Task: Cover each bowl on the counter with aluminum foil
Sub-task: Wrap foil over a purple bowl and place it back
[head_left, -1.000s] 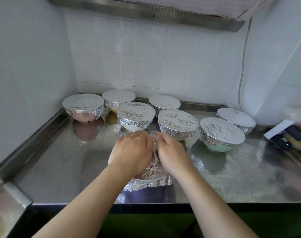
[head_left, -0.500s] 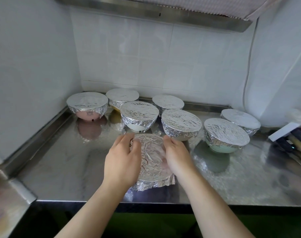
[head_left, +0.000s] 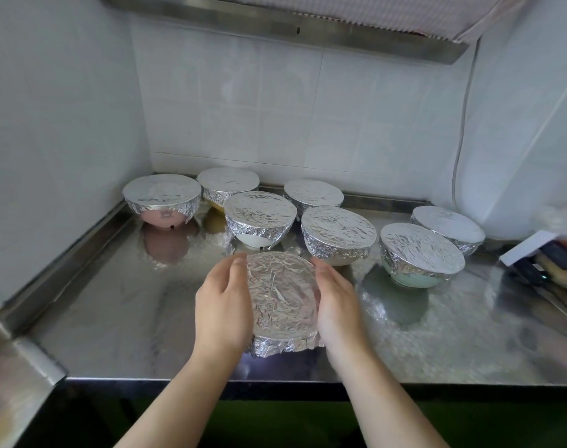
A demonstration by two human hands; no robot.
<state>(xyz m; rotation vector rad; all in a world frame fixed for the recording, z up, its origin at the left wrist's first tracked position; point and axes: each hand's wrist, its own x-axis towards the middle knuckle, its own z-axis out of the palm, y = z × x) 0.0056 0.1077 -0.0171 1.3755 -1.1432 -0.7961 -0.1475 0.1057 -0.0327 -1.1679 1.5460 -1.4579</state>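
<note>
— What can't we make out on the nearest foil-covered bowl (head_left: 282, 295)?
— Its sides; our left hand (head_left: 222, 307) and right hand (head_left: 335, 305) cover them, and foil hides the contents.
— And far right?
— The dark tools (head_left: 547, 270) blur and run off the frame edge.

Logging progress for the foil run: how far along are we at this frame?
Done: seven bowls behind already wear foil, from the pink bowl at far left to the far-right bowl. In hand: the left hand and right hand press the sides of the front bowl, its foil top flat, its near edge ragged. Left: finish that edge; no uncovered bowl is visible.
</note>
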